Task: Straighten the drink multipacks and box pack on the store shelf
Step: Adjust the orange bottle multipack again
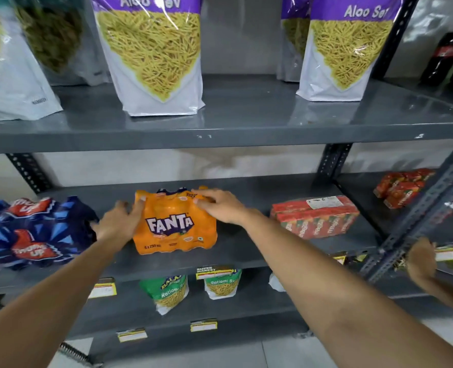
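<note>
An orange Fanta multipack [174, 229] stands on the middle grey shelf [246, 251], facing me. My left hand [119, 223] grips its left side near the top. My right hand [220, 205] lies over its top right corner, fingers curled on the wrap. A blue Thums Up multipack [31, 229] lies tilted at the far left of the same shelf. To the right sits a red box pack of juice cartons [317, 217], turned at a slight angle.
Large Aloo Sev snack bags [153, 54] stand on the shelf above. Small green snack pouches [167, 290] sit below. Another person's hand [421, 261] reaches at the neighbouring rack on the right, which holds more red cartons [400, 187] and cola bottles [443, 57].
</note>
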Motion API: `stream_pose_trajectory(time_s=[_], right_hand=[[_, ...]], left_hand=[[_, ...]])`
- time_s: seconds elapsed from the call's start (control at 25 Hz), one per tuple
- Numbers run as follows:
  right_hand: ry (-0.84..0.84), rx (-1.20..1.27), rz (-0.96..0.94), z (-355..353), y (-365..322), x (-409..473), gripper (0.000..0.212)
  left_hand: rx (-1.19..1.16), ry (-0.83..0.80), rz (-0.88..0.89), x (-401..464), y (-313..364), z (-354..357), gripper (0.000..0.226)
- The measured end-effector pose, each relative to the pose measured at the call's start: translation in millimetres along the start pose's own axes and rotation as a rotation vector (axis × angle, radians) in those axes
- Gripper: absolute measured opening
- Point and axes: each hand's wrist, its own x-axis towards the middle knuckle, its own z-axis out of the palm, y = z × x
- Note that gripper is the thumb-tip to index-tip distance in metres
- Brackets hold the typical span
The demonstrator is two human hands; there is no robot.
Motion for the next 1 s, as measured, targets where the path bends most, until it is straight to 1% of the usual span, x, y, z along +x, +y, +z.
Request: stream_pose_trajectory(time_s=[0.08, 0.12, 0.24, 0.4, 0.52, 0.64, 0.8, 0.88, 0.92, 0.96, 1.0], right_hand=[[0.04, -0.104, -0.01, 5.4, -8.6, 5.5, 0.053], [0.051, -0.094, -0.003, 4.0, -6.3, 6.6, 0.053], [0.071, -0.022, 0.031, -10.0, 8.7, 4.4, 0.05], [0.161, 0.093, 0.065, -34.9, 44.5, -13.0, 0.043], [0.203, 0.171, 0.118, -51.1, 67.2, -25.5, 0.038], [0.207, 0.234, 0.163, -59.9, 76.4, -33.8, 0.035], [0.251, 0.191, 0.191, -56.8, 75.4, -36.1, 0.035], [0.295, 0.172, 0.192, -56.3, 67.0, -35.1, 0.025], [0.313, 0.122, 0.193, -55.4, 59.3, -33.1, 0.019], [0.32, 0.034, 0.2, -54.2, 51.7, -30.3, 0.022], [0.322, -0.079, 0.228, -50.4, 42.6, -25.2, 0.031]], left_hand=[[-0.099, -0.095, 0.001, -1.9, -1.6, 4.9, 0.075], [-0.106, -0.099, 0.024, -2.2, 2.8, 4.9, 0.074], [-0.1, -0.133, 0.092, -0.9, 20.0, 9.1, 0.072], [-0.066, -0.209, 0.174, -12.5, 54.0, 28.0, 0.076], [-0.067, -0.251, 0.248, -26.7, 79.4, 38.9, 0.07], [-0.085, -0.271, 0.263, -33.7, 90.3, 45.8, 0.067], [-0.092, -0.272, 0.255, -35.6, 92.5, 47.0, 0.067], [-0.11, -0.355, 0.253, -33.9, 90.2, 45.0, 0.072], [-0.074, -0.381, 0.277, -31.0, 83.0, 39.5, 0.079], [0.034, -0.339, 0.334, -26.1, 73.6, 33.7, 0.083], [0.197, -0.221, 0.397, -18.2, 59.3, 23.3, 0.084]])
